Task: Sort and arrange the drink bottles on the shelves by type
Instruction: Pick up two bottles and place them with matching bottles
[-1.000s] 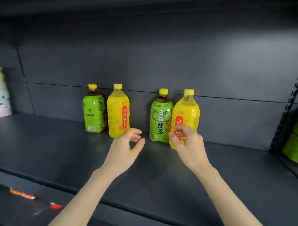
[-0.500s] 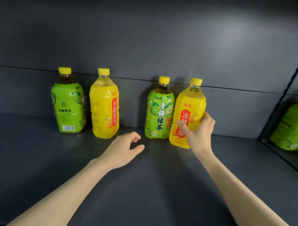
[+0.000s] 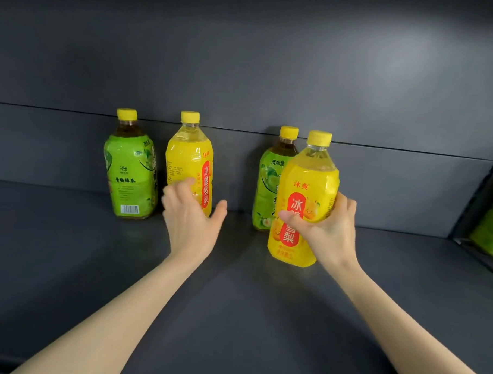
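Sorting barely begun: right hand (image 3: 331, 233) fingers clamping the yellow bottle (image 3: 304, 200), tilting at 3 o'clock off the shelf (image 3: 67, 263). Left hand (image 3: 190, 221) fingers spreading near second yellow bottle (image 3: 188, 156). Green bottles (image 3: 130, 170) remaining interleaved.

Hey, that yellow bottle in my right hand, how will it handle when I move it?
The yellow bottle looks nearly full, so probably heavy. Its glossy sleeve may slip under the right hand. Tall and narrow, it could tip if set down carelessly.

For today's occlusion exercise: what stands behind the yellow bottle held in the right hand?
A green tea bottle stands behind the held yellow bottle, which the right hand grips. Its yellow cap, neck and left side show; its right side and most of its label are covered.
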